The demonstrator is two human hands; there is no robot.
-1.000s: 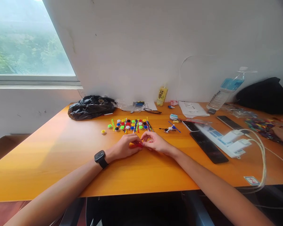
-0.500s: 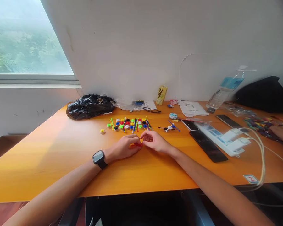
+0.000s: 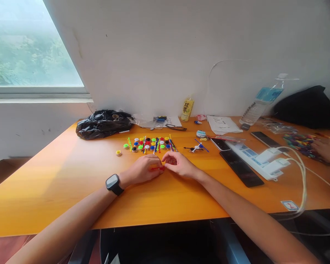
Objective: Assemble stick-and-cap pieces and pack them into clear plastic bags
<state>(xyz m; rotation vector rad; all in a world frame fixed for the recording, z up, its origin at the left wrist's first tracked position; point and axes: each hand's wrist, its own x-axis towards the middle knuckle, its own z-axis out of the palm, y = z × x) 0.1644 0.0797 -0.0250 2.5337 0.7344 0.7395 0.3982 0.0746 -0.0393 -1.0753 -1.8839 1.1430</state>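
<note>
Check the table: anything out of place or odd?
A yellow cap sits alone, left of the cap rows. The bottle at far right looks tilted. Left hand and right hand pinch the red piece; no spill.

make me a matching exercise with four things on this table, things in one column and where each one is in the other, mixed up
Things:
1. smartwatch
2. black plastic bag
3. water bottle
4. red piece

Places:
A. between the fingertips of the left hand and right hand
B. right side, near the wall
C. strapped just behind the left hand
D. far left of the table, near the wall

Pairs: 1-C, 2-D, 3-B, 4-A
</note>
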